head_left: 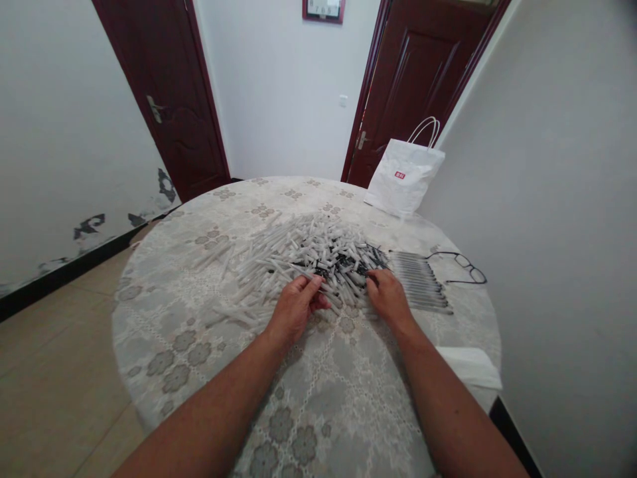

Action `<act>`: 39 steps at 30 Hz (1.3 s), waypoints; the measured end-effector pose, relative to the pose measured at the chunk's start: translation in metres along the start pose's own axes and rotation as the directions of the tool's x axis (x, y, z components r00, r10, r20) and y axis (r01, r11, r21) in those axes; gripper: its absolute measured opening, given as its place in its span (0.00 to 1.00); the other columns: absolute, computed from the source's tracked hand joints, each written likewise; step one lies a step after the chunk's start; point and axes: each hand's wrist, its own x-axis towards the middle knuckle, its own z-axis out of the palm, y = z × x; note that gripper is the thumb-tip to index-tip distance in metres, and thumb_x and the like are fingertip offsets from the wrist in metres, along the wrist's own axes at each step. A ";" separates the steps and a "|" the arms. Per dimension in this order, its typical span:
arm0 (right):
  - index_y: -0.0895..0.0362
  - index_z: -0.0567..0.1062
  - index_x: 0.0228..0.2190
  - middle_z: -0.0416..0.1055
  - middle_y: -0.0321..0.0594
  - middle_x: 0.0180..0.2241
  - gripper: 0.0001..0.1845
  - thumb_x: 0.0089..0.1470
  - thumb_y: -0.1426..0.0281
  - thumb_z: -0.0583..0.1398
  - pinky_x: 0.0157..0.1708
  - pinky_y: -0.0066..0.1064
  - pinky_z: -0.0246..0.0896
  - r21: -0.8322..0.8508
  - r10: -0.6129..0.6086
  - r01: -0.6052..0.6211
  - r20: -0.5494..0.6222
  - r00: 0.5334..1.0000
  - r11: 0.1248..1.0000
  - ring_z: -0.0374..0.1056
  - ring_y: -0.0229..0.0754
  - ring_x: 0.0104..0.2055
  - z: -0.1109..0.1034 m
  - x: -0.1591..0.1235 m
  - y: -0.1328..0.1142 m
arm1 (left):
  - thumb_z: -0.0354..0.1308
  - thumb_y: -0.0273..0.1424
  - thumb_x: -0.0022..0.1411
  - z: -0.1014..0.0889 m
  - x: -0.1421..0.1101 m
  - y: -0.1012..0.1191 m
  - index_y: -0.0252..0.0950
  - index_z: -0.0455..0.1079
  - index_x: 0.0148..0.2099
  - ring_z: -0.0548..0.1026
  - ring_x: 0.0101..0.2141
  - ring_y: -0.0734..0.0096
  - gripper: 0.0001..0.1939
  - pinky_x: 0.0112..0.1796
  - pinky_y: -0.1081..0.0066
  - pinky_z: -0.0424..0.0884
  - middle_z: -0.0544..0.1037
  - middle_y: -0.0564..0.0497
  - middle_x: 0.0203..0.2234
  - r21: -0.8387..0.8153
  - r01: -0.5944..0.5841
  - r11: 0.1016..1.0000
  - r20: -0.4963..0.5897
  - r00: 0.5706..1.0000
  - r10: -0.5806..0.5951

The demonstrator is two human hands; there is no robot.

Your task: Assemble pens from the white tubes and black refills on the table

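Observation:
A wide heap of slim translucent white tubes [279, 249], which look like pen barrels, lies on the round table, with small black pieces [343, 262] mixed into its middle. At the heap's near edge, my left hand [298, 305] is closed, thumb against fingers, on what appears to be one white tube. My right hand [387, 295] is at the heap's right side, its fingers pinched together beside the black pieces; what they hold is hidden. Just right of that hand, several pen-like sticks [421, 282] with dark ends lie side by side in a neat row.
A patterned cloth covers the table [159, 312]. Black-framed glasses [465, 265] rest beyond the row, near the right edge. A white paper bag [405, 176] stands at the back right. Something white and folded [470, 367] lies at the right edge, close to the wall.

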 end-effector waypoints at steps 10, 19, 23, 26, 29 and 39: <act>0.56 0.78 0.34 0.77 0.42 0.35 0.08 0.56 0.69 0.59 0.40 0.30 0.59 -0.037 0.002 0.014 0.408 0.913 0.999 0.70 0.43 0.39 -0.055 0.000 -0.013 | 0.63 0.47 0.60 0.000 0.000 -0.001 0.35 0.70 0.37 0.76 0.28 0.71 0.19 0.31 0.68 0.77 0.77 0.50 0.28 0.058 -0.025 0.998 0.016 1.000 0.024; 0.54 0.80 0.32 0.78 0.42 0.35 0.07 0.47 0.71 0.63 0.30 0.29 0.51 -0.176 0.056 0.078 0.648 0.759 0.981 0.70 0.43 0.35 -0.064 -0.017 -0.029 | 0.61 0.47 0.61 0.001 -0.002 0.000 0.35 0.73 0.42 0.75 0.29 0.72 0.20 0.33 0.68 0.78 0.76 0.49 0.33 0.159 -0.075 0.984 0.027 0.997 0.071; 0.56 0.78 0.31 0.77 0.42 0.32 0.06 0.48 0.72 0.61 0.31 0.28 0.53 -0.026 -0.060 0.100 0.648 0.759 0.995 0.69 0.41 0.32 -0.065 -0.014 -0.032 | 0.59 0.48 0.62 -0.001 -0.003 0.000 0.35 0.75 0.45 0.74 0.30 0.70 0.21 0.33 0.67 0.77 0.74 0.50 0.33 0.234 -0.100 0.967 0.044 0.995 0.093; 0.56 0.75 0.32 0.75 0.39 0.29 0.05 0.53 0.69 0.59 0.31 0.28 0.56 0.177 -0.140 0.057 0.500 0.854 0.983 0.67 0.40 0.31 -0.069 -0.008 -0.032 | 0.58 0.47 0.64 0.001 -0.006 0.003 0.35 0.75 0.50 0.75 0.30 0.69 0.23 0.34 0.67 0.75 0.75 0.50 0.31 0.328 -0.117 0.938 0.088 0.992 0.093; 0.56 0.74 0.37 0.72 0.35 0.26 0.09 0.57 0.65 0.58 0.29 0.28 0.58 0.428 -0.073 -0.089 0.347 0.935 0.900 0.66 0.38 0.27 -0.067 -0.003 -0.034 | 0.54 0.46 0.67 0.004 -0.011 0.009 0.34 0.75 0.53 0.74 0.30 0.68 0.23 0.36 0.68 0.73 0.76 0.50 0.27 0.463 -0.187 0.866 0.179 0.977 0.115; 0.55 0.73 0.40 0.70 0.32 0.25 0.16 0.55 0.57 0.64 0.18 0.23 0.55 0.919 0.146 -0.323 0.296 0.944 0.227 0.62 0.32 0.20 -0.034 -0.003 -0.047 | 0.53 0.42 0.68 0.008 -0.017 0.008 0.39 0.77 0.51 0.73 0.31 0.71 0.18 0.35 0.71 0.71 0.74 0.50 0.34 0.627 -0.364 0.689 0.351 0.921 0.168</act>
